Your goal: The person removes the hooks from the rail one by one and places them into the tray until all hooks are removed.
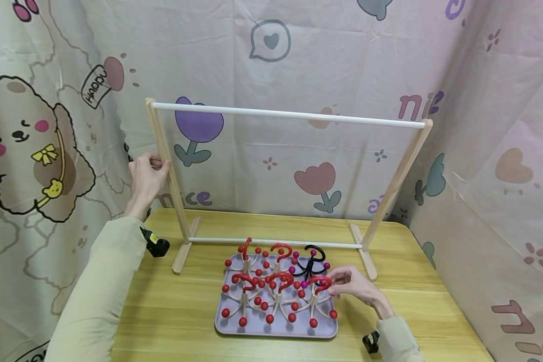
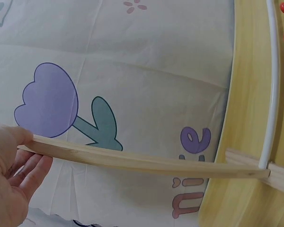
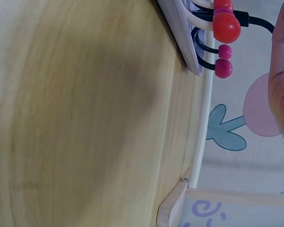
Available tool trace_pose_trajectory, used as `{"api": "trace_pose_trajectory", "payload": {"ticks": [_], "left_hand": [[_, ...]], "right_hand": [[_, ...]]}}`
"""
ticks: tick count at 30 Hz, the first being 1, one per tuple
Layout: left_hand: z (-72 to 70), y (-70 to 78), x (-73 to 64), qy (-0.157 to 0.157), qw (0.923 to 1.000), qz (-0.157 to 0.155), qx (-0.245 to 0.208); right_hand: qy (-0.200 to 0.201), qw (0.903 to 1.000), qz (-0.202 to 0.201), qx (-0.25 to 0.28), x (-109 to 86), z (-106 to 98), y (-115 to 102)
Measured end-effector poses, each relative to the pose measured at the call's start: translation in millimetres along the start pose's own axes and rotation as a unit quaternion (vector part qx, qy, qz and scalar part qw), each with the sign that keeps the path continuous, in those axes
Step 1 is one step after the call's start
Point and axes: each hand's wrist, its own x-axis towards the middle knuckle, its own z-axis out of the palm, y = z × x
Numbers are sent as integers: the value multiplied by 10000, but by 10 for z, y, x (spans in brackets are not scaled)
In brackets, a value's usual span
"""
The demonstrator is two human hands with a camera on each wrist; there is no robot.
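Note:
A wooden rack has two posts and a white top rod [image 1: 289,115]. My left hand [image 1: 147,176] pinches its left post [image 1: 175,196], thumb above and fingers beneath in the left wrist view. A lilac tray [image 1: 253,328] carries several small octopus-shaped hangers with red hooks, cream arms and red ball tips. One black hanger [image 1: 309,266] with magenta balls stands at its back right. My right hand [image 1: 355,285] pinches the hook of the front-right red hanger [image 1: 315,299], which stands in the tray. The right wrist view cuts off those fingertips.
The rack's lower white rod [image 1: 276,243] runs just behind the tray, between wooden feet [image 1: 364,251]. All stand on a wood-grain table [image 1: 163,311]. Patterned curtains [image 1: 271,65] hang at the back and both sides.

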Motion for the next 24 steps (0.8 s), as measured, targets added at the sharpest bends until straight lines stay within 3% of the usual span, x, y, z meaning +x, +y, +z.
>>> {"api": "trace_pose_trajectory", "payload": {"ticks": [8,14,17,21,24], "left_hand": [[-17,2,-29,88,9998,17,-177],[-30,-4,-115,198,9971,0,-729],[-21,-16,-182,524,9942,230,-913],[34,-64,-309,1017,9863,800,-1023],[100,-106,-432,1138,9799,1235,-1080]], "right_hand": [[223,9983,-392,379,-8,-30,47],[762,9943,-607,431,-12,-17,72],[1112,9900,-663,552,-20,-10,70],[1532,9835,-703,665,-32,-10,71],[1957,9760,-689,659,-33,-7,80]]}}
